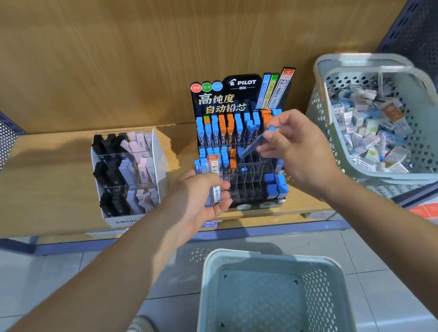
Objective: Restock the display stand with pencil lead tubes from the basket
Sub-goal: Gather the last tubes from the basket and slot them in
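Left hand point(202, 196) is gripping lead tubes point(213, 179), count hidden; right hand point(299, 151), at its two o'clock, is pinching one blue-capped tube point(254, 145).

We find empty slots point(254, 180) mid-front in the display stand point(230, 98); blue tubes point(276, 187) flank right, the basket point(321, 119) crowds beyond.
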